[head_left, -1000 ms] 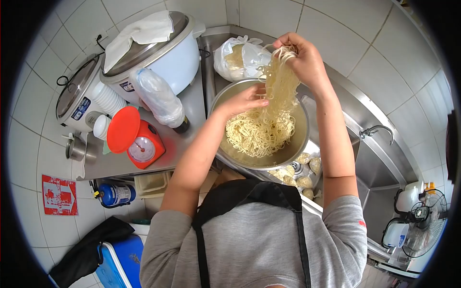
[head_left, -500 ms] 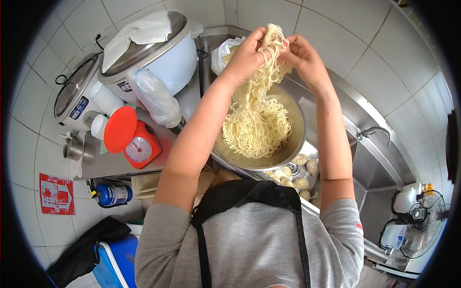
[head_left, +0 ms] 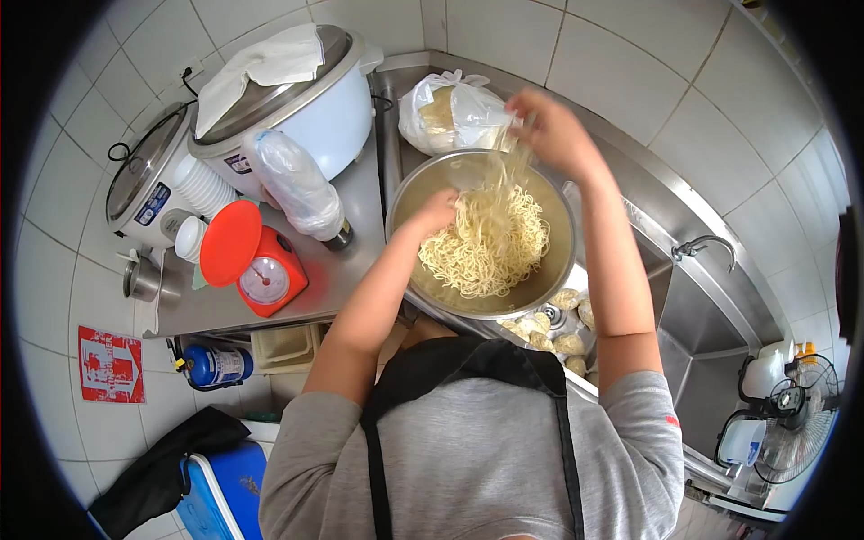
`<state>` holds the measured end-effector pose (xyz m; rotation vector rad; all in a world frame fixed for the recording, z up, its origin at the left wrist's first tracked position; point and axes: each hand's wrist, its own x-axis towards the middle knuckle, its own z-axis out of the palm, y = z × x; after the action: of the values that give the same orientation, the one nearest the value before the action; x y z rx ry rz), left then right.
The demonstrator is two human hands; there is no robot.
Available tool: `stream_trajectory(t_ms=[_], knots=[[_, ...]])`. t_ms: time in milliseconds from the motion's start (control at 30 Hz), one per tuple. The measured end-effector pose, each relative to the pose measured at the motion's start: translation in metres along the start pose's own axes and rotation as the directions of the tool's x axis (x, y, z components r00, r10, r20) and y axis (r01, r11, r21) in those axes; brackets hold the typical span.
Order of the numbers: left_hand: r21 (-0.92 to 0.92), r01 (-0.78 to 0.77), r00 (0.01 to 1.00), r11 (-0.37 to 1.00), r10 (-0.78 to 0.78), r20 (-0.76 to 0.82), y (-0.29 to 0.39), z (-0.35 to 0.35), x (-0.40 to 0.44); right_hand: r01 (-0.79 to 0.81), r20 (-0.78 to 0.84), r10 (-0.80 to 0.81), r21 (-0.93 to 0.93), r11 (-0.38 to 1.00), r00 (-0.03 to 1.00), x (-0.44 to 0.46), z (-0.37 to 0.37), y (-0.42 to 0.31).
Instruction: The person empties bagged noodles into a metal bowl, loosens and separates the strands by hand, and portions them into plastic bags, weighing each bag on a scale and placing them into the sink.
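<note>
Noodles [head_left: 490, 256] lie heaped in the bowl [head_left: 560, 270], with a loose, blurred column of strands rising from the heap toward the right hand [head_left: 547, 133]. That hand is above the bowl's far rim, its fingers bent downward; the strands reach up to its fingertips (motion smears them, so I cannot tell whether they are pinched or slipping free). The left hand [head_left: 438, 211] is lower, over the left part of the bowl, fingers curled in at the edge of the noodles; whether it grips any, I cannot tell.

Just beyond the bowl is a white plastic bag [head_left: 450, 112]. Small bags [head_left: 569, 344] lie near its near right side. On the left counter stand a red scale [head_left: 272, 279] and a bottle [head_left: 297, 184].
</note>
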<state>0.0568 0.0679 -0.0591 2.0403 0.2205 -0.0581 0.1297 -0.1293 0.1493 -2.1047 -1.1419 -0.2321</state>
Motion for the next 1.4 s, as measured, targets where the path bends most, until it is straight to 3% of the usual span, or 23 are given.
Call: stream_trajectory(t_ms=[33, 100, 133, 200, 300, 333, 433, 500, 567, 600, 667, 733, 800, 833, 933, 1000, 1067, 1100, 1133, 1200, 1233, 1300, 1400], knots=[[-0.186, 0.002, 1.000, 0.983, 0.002, 0.023, -0.005, -0.005, 0.012, 0.008, 0.104, 0.005, -0.125, 0.992, 0.995, -0.007, 0.015, 0.016], [-0.478, 0.003, 0.995, 0.878, 0.043, 0.085, 0.038, -0.018, -0.006, -0.147, 0.425, 0.259, -0.279, 0.949, 0.868, -0.015, 0.046, 0.045], [-0.608, 0.010, 0.992, 0.794, 0.070, 0.108, 0.063, -0.026, -0.015, -0.163, 0.472, 0.295, -0.301, 0.940, 0.830, -0.025, 0.055, 0.041], [-0.698, -0.110, 0.969, 0.708, 0.234, 0.085, 0.090, -0.035, -0.026, -0.056, 0.285, 0.011, 0.148, 0.987, 0.958, -0.040, 0.096, 0.069], [-0.772, -0.194, 0.916, 0.605, 0.393, 0.078, 0.098, -0.048, -0.023, -0.310, 0.328, 0.097, 0.699, 0.645, 0.940, -0.039, 0.097, 0.065], [-0.789, -0.206, 0.898, 0.579, 0.432, 0.082, 0.099, -0.053, -0.024, -0.297, 0.317, 0.085, 0.715, 0.633, 0.945, -0.034, 0.091, 0.061], [-0.679, -0.175, 0.983, 0.713, 0.168, -0.076, 0.118, -0.047, -0.034, -0.229, 0.204, 0.107, 0.802, 0.551, 0.973, -0.019, 0.070, 0.040], [-0.665, -0.092, 0.995, 0.742, 0.097, -0.029, 0.135, -0.046, -0.048, -0.127, 0.064, 0.118, 0.731, 0.671, 0.991, -0.013, 0.065, 0.029], [-0.696, -0.196, 0.977, 0.691, 0.197, -0.080, 0.117, -0.040, -0.032, 0.014, -0.128, 0.058, 0.502, 0.865, 0.990, -0.014, 0.066, 0.020], [-0.708, -0.249, 0.963, 0.661, 0.248, -0.108, 0.112, -0.039, -0.025, 0.011, -0.129, 0.045, 0.410, 0.912, 0.991, -0.018, 0.067, 0.013], [-0.817, -0.196, 0.980, 0.542, 0.145, -0.139, 0.123, -0.036, -0.028, 0.006, -0.122, 0.020, 0.215, 0.977, 0.992, -0.025, 0.065, -0.002], [-0.870, -0.171, 0.985, 0.462, 0.056, -0.164, 0.133, -0.029, -0.034, -0.002, -0.087, 0.019, 0.202, 0.979, 0.996, -0.026, 0.062, -0.004], [-0.783, -0.232, 0.969, 0.577, 0.073, -0.234, 0.136, -0.017, -0.033, 0.003, -0.143, 0.027, 0.202, 0.979, 0.989, -0.020, 0.068, 0.015], [-0.744, -0.256, 0.961, 0.617, 0.076, -0.267, 0.137, -0.013, -0.030, -0.112, -0.162, 0.147, 0.209, 0.972, 0.976, -0.019, 0.067, 0.021], [-0.648, -0.267, 0.959, 0.713, 0.130, -0.251, 0.147, -0.022, -0.037, 0.035, -0.254, -0.031, 0.012, 0.999, 0.967, -0.032, 0.068, 0.012], [-0.665, -0.185, 0.979, 0.723, 0.075, -0.190, 0.145, -0.033, -0.035, 0.106, -0.088, -0.107, -0.011, 0.994, 0.990, -0.039, 0.062, 0.007], [-0.616, -0.313, 0.944, 0.723, 0.167, -0.284, 0.143, -0.035, -0.030, 0.212, -0.041, -0.217, -0.086, 0.973, 0.975, -0.040, 0.046, -0.012], [-0.614, -0.369, 0.923, 0.697, 0.200, -0.328, 0.150, -0.035, -0.033, 0.204, -0.052, -0.208, -0.066, 0.977, 0.977, -0.036, 0.042, -0.008], [-0.609, -0.425, 0.899, 0.670, 0.232, -0.372, 0.157, -0.036, -0.036, 0.113, -0.044, -0.105, 0.311, 0.944, 0.994, -0.034, 0.037, -0.006], [-0.670, -0.424, 0.904, 0.610, 0.329, -0.273, 0.170, -0.048, -0.046, -0.095, 0.078, 0.055, 0.873, 0.478, 0.995, -0.028, 0.022, -0.010], [-0.658, -0.460, 0.879, 0.596, 0.412, -0.241, 0.176, -0.054, -0.049, -0.003, -0.049, 0.080, 0.836, 0.549, 0.996, -0.027, 0.021, -0.018], [-0.616, -0.510, 0.828, 0.601, 0.537, -0.161, 0.188, -0.062, -0.057, 0.000, -0.046, 0.059, 0.789, 0.614, 0.997, -0.018, 0.018, -0.019], [-0.470, -0.568, 0.815, 0.676, 0.542, -0.206, 0.198, -0.059, -0.062, 0.059, -0.135, 0.073, 0.770, 0.635, 0.988, -0.012, -0.003, -0.031]])
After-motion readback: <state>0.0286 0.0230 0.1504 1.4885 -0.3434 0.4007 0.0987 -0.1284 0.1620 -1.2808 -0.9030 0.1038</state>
